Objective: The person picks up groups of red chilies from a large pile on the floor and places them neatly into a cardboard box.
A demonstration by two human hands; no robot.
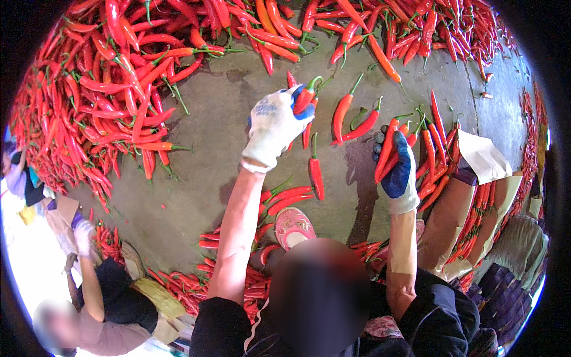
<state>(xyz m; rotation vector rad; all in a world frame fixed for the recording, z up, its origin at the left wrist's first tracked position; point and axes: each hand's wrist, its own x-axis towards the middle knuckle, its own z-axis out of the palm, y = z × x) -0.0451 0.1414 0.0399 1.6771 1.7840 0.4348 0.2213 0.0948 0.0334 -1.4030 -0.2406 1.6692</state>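
My left hand [273,124], in a white and blue work glove, is closed around red chili peppers [304,99] above the concrete floor. Their green stems stick out past the fingertips. On the right, my right hand [401,178], gloved with a dark blue palm, has its fingers curled round several more chili peppers [388,150], stems pointing away from me. Loose chilies lie between my hands, among them a single straight one [316,177]. Just beyond my right hand, more chilies [439,143] lean beside an opened brown paper-lined box [455,220].
A large heap of red chilies [101,101] spreads over the far left, with another pile [416,24] at the far right. My pink shoe [294,226] stands on the floor [208,125]. Chilies [184,291] lie near my legs. At lower left another person [113,321] works beside a box.
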